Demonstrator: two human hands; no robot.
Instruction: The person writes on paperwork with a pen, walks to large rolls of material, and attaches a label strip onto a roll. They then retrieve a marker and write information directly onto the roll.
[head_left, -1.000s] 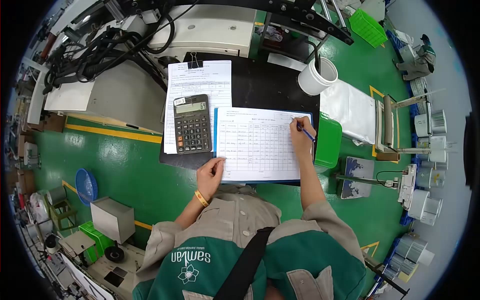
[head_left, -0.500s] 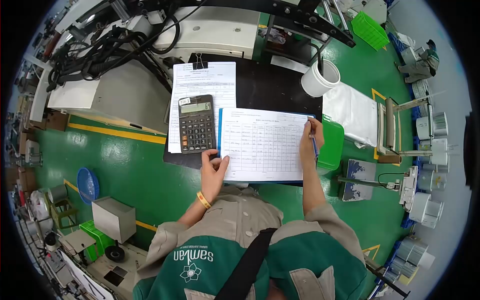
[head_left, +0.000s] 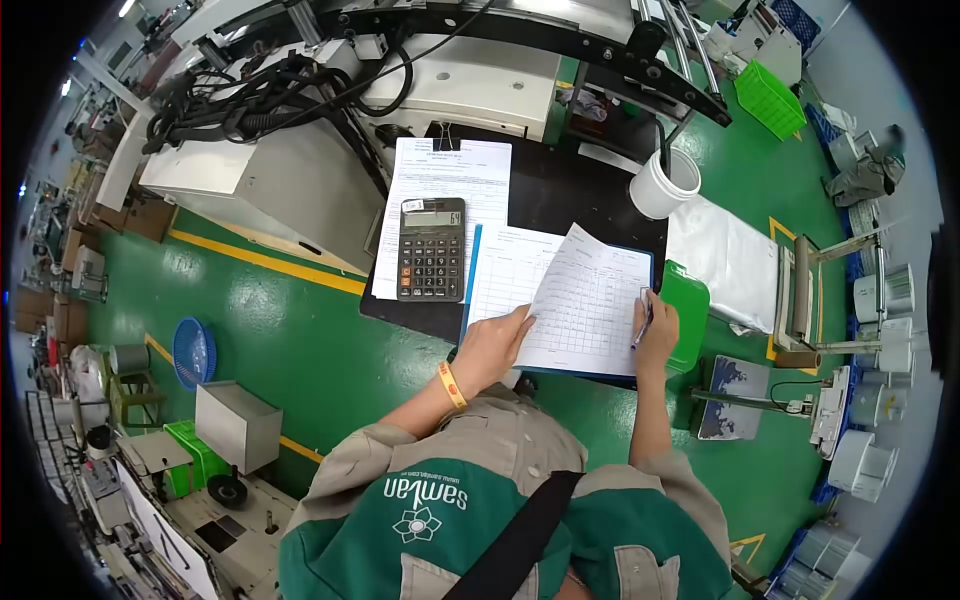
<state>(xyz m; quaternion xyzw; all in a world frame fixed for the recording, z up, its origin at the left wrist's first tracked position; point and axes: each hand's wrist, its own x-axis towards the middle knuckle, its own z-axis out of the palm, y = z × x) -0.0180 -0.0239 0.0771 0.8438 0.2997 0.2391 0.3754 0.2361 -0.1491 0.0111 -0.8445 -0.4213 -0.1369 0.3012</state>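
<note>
My left hand, with a yellow wristband, pinches the left edge of a printed form sheet and lifts it. Beneath it another printed sheet shows on a blue clipboard. My right hand holds a blue pen at the clipboard's right edge. A calculator showing 64 lies to the left on clipped papers with a black binder clip. All of this rests on a black table.
A white bucket stands at the table's back right corner. Beside the table are a green lid and a plastic-covered stack. Machinery with black cables stands at the back left. A person is at the far right.
My left hand has moved right and now lifts the top sheet by its left edge, baring the sheet below. My right hand has moved lower on the clipboard's right side. The view has shifted.
</note>
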